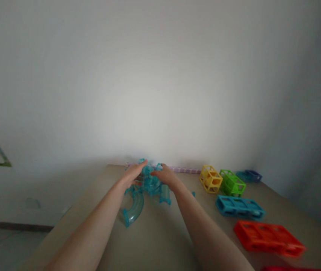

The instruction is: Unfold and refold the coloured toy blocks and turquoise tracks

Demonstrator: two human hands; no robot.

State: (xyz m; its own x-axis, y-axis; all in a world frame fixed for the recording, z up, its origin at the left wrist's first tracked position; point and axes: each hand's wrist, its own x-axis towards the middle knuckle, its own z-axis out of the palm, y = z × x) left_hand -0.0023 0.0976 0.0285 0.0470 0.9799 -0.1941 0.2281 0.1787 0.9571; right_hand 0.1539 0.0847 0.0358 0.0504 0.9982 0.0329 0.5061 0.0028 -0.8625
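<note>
"Forearms point(89, 229) come first in your view. What lies near to them?"

"On my right, one red piece point(290, 268) is cut by the bottom edge. Behind it, a red frame block point(269, 238) lies on the table point(149, 241), and farther back a blue frame block point(239, 207)."

"And in front of you?"

"A curved tube point(137, 210), with its far end at the pile of blue tubes point(150, 181). One straight tube point(165, 194) lies just beside my right hand point(164, 175). The pile is between this hand and my left hand point(133, 175), near the wall point(160, 94)."

"Are your fingers closed?"

"On the right they look a little spread and bent toward the pile; on the left they lean over its side. Whether they grasp a tube, I cannot tell: too small and blurred."

"Which step is it?"

"I would judge: handling the pile from both sides. The next move calls for a sure hold on one tube, while the other hand steadies the rest."

"And farther away?"

"Yellow frame point(210, 179) and green frame point(232, 183) on the right, then a purple strip point(187, 170) along the wall."
</note>
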